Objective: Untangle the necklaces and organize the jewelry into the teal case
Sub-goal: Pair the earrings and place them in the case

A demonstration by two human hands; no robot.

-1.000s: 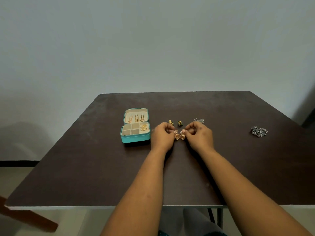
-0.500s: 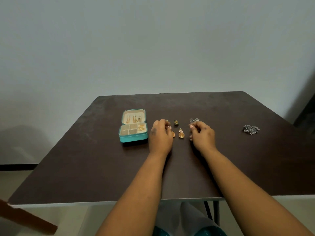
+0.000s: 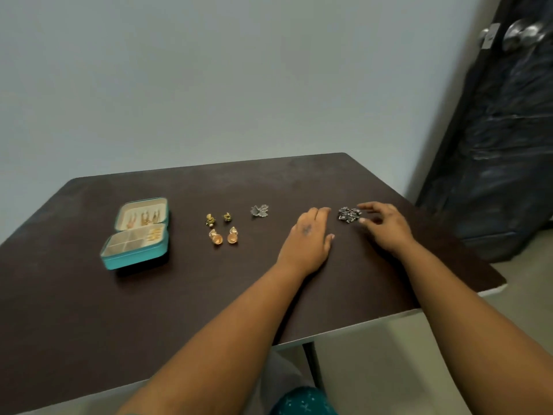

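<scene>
Head view, sole entry. We list a dark tabletop (image 3: 209,295) carrying, from our left to right: the teal case (image 3: 136,233), open, its lid leaning back with gold pieces hung inside and more gold in one tray compartment, the other compartments looking bare; a pair of small green-gold earrings (image 3: 218,218); a pair of peach earrings (image 3: 223,236) just nearer to us; a grey cluster (image 3: 259,211) lying alone; and a dark cluster (image 3: 349,215), a bunched heap whose make-up is too small to tell. The left hand (image 3: 309,239) lies palm down, fingers straight and relaxed, fingertips just left of the dark cluster, holding nothing. The right hand (image 3: 386,224) has its grip spread, fingers reaching in from the right and thumb close beside the heap; whether it touches we cannot tell. The dark cluster sits between the two hands, ahead of both, with the right hand nearer. The heap shows no clear long axis. We judge the coming move to be a gathering of this heap, probably by the right hand. The case lies well apart to the left, past all the other pieces. The tabletop's right edge runs near the right forearm, with a dark door (image 3: 493,145) beyond; open room lies toward us and leftward.
</scene>
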